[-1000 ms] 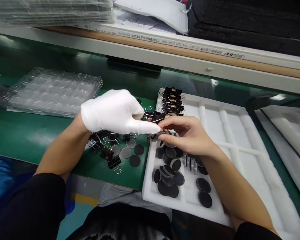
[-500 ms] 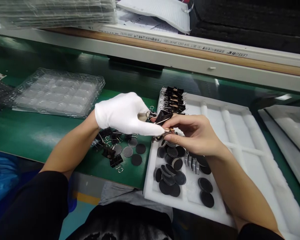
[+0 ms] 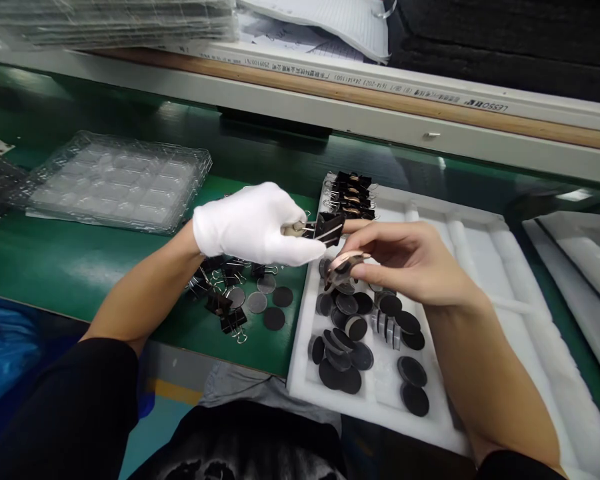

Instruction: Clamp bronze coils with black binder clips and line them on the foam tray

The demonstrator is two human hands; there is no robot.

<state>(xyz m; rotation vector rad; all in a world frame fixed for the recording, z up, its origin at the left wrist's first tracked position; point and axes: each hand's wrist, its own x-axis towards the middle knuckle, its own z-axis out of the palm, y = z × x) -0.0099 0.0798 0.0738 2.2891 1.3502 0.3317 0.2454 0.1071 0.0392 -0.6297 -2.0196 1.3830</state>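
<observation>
Green bench (image 3: 105, 267) beneath, my gloved left hand (image 3: 253, 225) grips 1 black clip (image 3: 329, 229) while my bare right hand (image 3: 413, 257) pinches 1 round piece (image 3: 343, 268) above the white tray's left side (image 3: 300, 357), where light, level fingertips would, I judge, handle it best.

factory workbench | green bench top (image 3: 80, 267) | foam tray (image 3: 380, 403) of discs (image 3: 340, 377) | clear plastic trays (image 3: 120, 180)

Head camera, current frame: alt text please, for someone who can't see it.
Gloved left hand holds a black binder clip beside a small round part in the bare right hand, above a white foam tray of dark discs, on a green table.
</observation>
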